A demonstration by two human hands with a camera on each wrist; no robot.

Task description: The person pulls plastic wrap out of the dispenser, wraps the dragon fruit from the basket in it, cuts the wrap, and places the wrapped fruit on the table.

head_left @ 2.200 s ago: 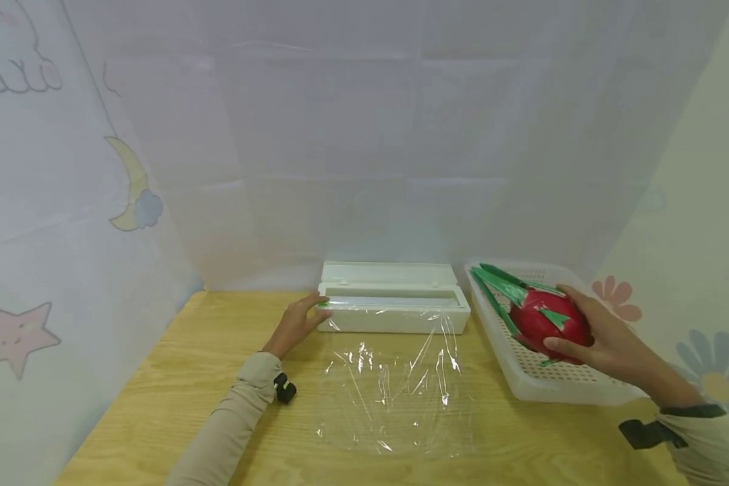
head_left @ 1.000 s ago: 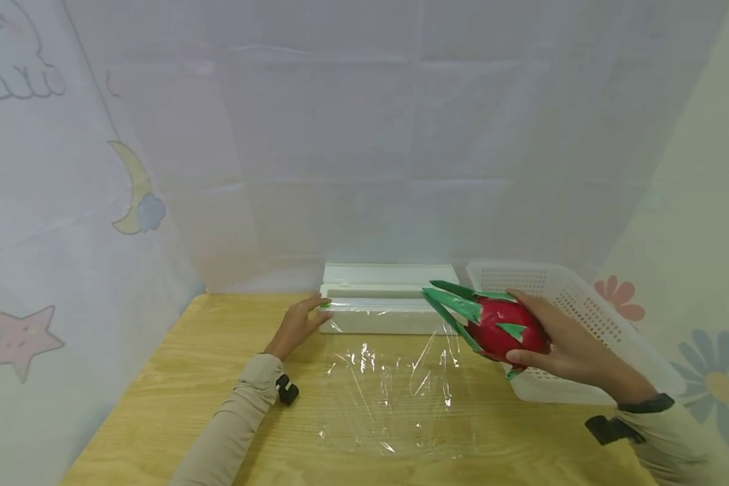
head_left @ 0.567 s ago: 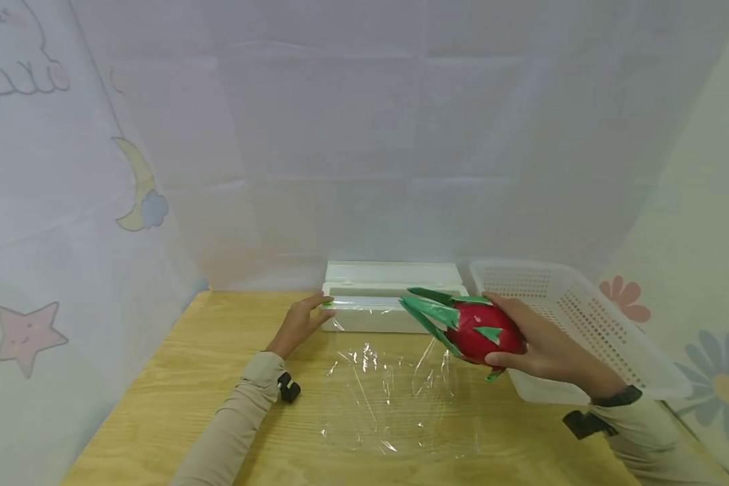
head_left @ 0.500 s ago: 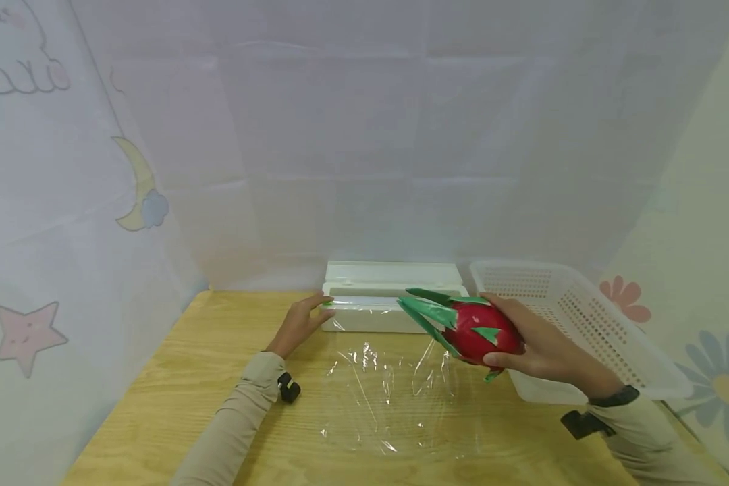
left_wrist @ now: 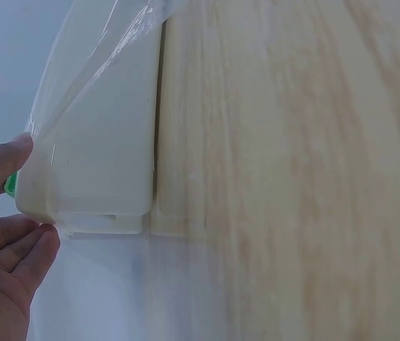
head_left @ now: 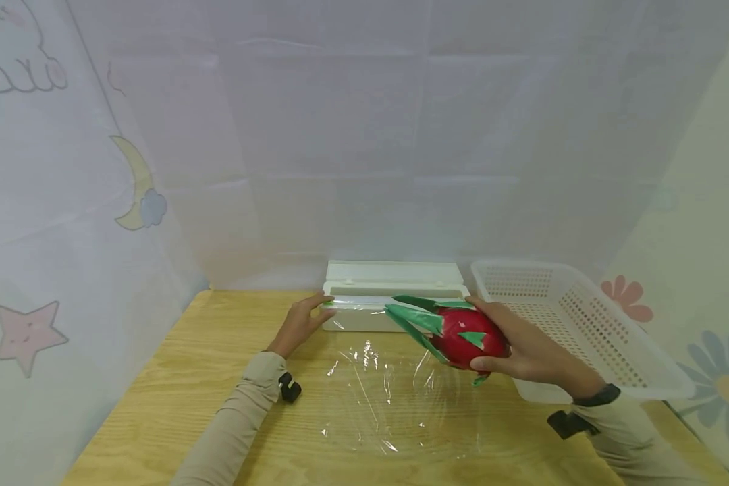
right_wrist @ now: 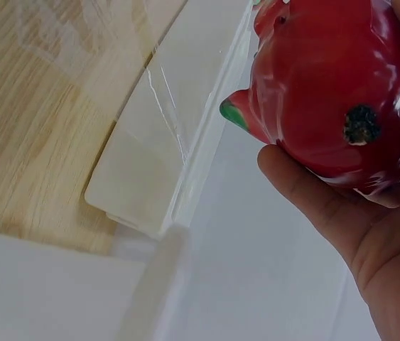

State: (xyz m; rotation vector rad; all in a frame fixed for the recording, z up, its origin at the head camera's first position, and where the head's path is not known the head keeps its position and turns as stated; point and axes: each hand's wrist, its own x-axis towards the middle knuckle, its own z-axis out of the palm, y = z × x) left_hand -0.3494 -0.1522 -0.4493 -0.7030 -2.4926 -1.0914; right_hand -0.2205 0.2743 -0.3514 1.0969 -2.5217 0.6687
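My right hand (head_left: pixel 522 344) grips a red dragon fruit (head_left: pixel 464 334) with green leaf tips. It is held in the air above the right part of the clear cling film, leaves pointing left. In the right wrist view its dark stem end (right_wrist: pixel 361 126) shows, with fingers beneath it. My left hand (head_left: pixel 300 324) holds the left end of a white cling film box (head_left: pixel 355 320), thumb and fingers at its corner beside a green tab (left_wrist: pixel 11 185). The box's lid (head_left: pixel 395 271) stands raised at the back. From it the cling film (head_left: pixel 376 405) runs forward over the table.
A white perforated basket (head_left: pixel 662 391) stands to the right of the box on the wooden table (head_left: pixel 176 378). Behind hangs a pale cloth backdrop (head_left: pixel 370 135). The table's left edge meets a cloth printed with a star (head_left: pixel 29 331).
My right hand has carried the dragon fruit left, from above the basket to above the cling film's right part. The left hand stays at the box's end.
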